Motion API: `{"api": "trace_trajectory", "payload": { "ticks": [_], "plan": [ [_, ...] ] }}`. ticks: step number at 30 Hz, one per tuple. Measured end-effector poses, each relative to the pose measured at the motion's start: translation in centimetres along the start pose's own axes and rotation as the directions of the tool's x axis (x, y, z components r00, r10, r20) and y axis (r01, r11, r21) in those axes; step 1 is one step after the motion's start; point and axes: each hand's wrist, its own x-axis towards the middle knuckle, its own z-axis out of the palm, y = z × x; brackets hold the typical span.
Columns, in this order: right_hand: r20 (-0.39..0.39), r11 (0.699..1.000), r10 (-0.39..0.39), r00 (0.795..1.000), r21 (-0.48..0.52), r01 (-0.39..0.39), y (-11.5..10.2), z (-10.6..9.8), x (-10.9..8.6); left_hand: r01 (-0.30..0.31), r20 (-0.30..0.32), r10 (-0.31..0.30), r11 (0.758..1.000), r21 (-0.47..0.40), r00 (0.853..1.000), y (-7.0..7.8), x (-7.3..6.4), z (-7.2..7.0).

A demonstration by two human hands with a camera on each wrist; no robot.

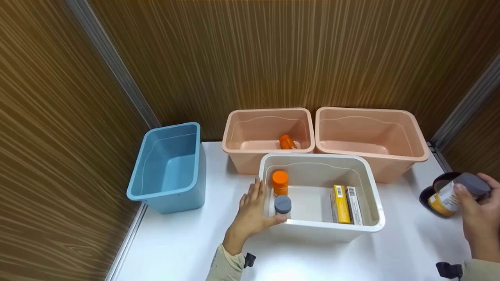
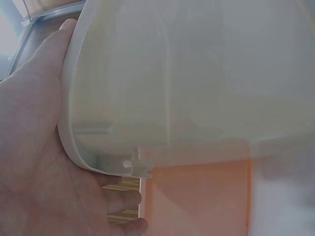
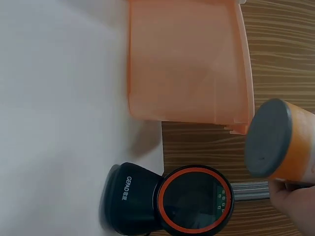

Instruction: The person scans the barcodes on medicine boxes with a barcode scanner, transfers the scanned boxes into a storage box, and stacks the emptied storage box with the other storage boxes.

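The left hand [image 1: 249,216] lies spread against the white bin's [image 1: 320,233] left side, while the right hand [image 1: 482,218] grips a jar [image 1: 451,196] near the scanner [image 3: 174,199], probably for scanning, which next calls for facing its label [image 1: 441,201] squarely.

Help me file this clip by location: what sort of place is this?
Probably a sorting or packing booth: wood-grain panels behind and beside a white worktop, open plastic bins, and what looks like a barcode scanner.
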Motion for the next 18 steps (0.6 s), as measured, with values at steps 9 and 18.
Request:
{"api": "trace_trajectory", "payload": {
  "ticks": [9, 18],
  "plan": [
    [-0.153, 0.906, -0.032, 0.988, -0.422, -0.036, 1.4, -0.4, 0.2, 0.014, 0.002, -0.014, 1.000, -0.025, 1.000, 0.1, 0.0, 0.0],
    [-0.160, 0.811, 0.001, 0.987, -0.578, -0.095, 2.9, -1.0, -0.4, 0.015, -0.005, -0.015, 1.000, -0.026, 1.000, 0.2, 0.0, 0.0]
  ]
}}
